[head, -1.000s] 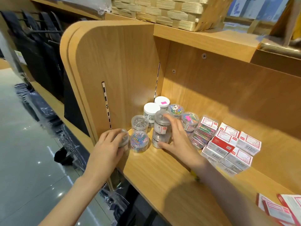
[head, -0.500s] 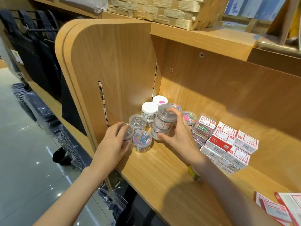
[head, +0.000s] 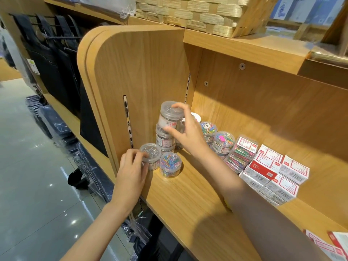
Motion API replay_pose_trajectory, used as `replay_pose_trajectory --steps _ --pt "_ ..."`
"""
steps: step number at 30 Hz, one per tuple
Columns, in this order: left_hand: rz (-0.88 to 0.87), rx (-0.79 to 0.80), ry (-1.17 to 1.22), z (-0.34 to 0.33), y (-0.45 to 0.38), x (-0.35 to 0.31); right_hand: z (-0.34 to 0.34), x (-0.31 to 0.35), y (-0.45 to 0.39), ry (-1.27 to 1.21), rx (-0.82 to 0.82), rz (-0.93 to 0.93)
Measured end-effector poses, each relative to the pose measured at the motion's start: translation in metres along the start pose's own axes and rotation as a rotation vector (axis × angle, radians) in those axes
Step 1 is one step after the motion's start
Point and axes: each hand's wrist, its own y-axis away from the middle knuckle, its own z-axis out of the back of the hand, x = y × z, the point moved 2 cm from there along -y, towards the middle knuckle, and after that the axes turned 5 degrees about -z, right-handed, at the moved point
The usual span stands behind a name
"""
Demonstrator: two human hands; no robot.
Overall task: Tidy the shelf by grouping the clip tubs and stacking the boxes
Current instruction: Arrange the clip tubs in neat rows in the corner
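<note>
- The right hand (head: 185, 132) pinches a clear tub of silver clips (head: 170, 114) between thumb and curled fingers, at the top of a column against the shelf's left side panel (head: 143, 76).
- Under that tub sits another clear tub (head: 164, 140) with a white label; whether the 2 touch cannot be told, as the thumb covers the seam.
- The left hand (head: 131, 167) curls round a low clear tub of silver clips (head: 150, 155) at the front left corner of the wooden shelf (head: 188, 200), fingertips on its lid.
- Just beside that tub, to its right, stands a tub of coloured clips (head: 170, 164), untouched.
- Behind the right hand, 2 more tubs of coloured clips (head: 224, 141) stand in a row toward the back wall, with a white-lidded tub (head: 195, 116) partly hidden by the fingers.
- To the right, flat clear cases of coloured clips (head: 242, 154) lie stacked, and next to them white-and-red boxes (head: 273, 172) are piled 2 layers high.
- More red-and-white boxes (head: 327, 245) lie at the lower right edge, well apart from the pile.
- A woven basket (head: 188, 14) rests on the board above.
</note>
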Motion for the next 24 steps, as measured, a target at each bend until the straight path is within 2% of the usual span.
replay_pose_trajectory --steps 3,7,12,15,18,21,22,24 --pt "0.038 -0.003 0.044 0.001 0.001 0.001 0.015 0.007 0.016 -0.04 -0.094 -0.001" --pt "0.158 -0.031 0.18 0.005 0.007 0.001 0.004 0.013 0.047 0.077 0.061 0.021" --pt "0.219 -0.036 0.363 0.008 0.014 0.003 -0.044 0.011 0.05 0.319 0.049 0.179" --pt "0.241 -0.043 0.377 0.01 0.013 0.005 -0.053 0.003 0.051 0.361 0.04 0.126" --pt "0.199 -0.049 0.342 0.01 0.013 0.004 -0.039 -0.003 0.057 0.241 0.054 0.1" --pt "0.134 -0.037 0.275 0.007 0.015 0.002 -0.016 -0.019 0.069 0.262 -0.045 0.036" --pt "0.119 -0.029 0.249 0.005 0.016 0.002 -0.013 -0.024 0.073 0.3 -0.038 -0.007" --pt "0.109 -0.012 0.225 0.002 0.017 0.003 -0.017 -0.033 0.079 0.387 0.096 -0.103"
